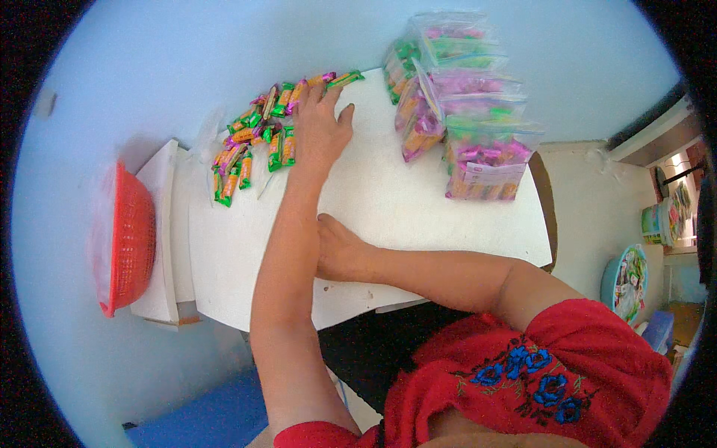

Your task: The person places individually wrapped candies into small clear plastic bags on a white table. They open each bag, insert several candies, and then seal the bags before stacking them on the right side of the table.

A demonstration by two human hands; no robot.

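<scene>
My left hand is palm down over the right end of a loose pile of small wrapped snack packets, green, purple and orange. Its fingers are apart, the fingertips over packets at the pile's top edge, the thumb out to the right. My right hand rests near the middle of the white table, against or beneath my left forearm, which hides most of its fingers; what it may hold does not show. Right of my hands stand several clear zip bags filled with similar packets; the nearest bears a printed slip.
A red plastic basket stands beyond the table's left edge, on a white surface. Clear plastic film lies by the pile. A blue wall runs behind the table. At far right are a light blue basin of small packets and a tub.
</scene>
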